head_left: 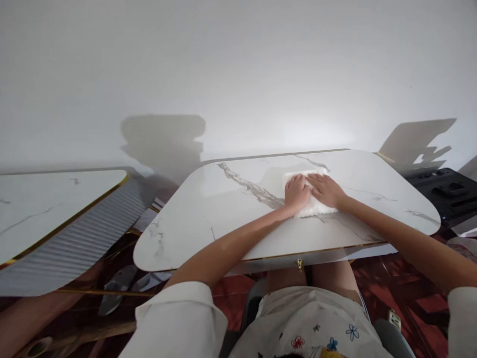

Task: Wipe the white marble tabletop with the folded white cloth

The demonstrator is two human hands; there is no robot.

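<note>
A white fluffy cloth [316, 207] lies spread on the white marble-patterned tabletop [194, 219], right of its middle. My left hand [297, 193] rests on the left part of the cloth, palm down, fingers pointing away from me. Beside it, my right hand [325, 190] lies flat across the cloth with its fingers stretched toward the left. The two hands touch or nearly touch at the thumbs. Both palms and part of the cloth beneath them are hidden.
A white wall [238, 74] stands behind the table. At left is a second marble-patterned table [59, 199] with a ribbed side. Black equipment [447, 194] sits at the right. A small gold knob [299, 264] sticks out from the table's front, above my lap.
</note>
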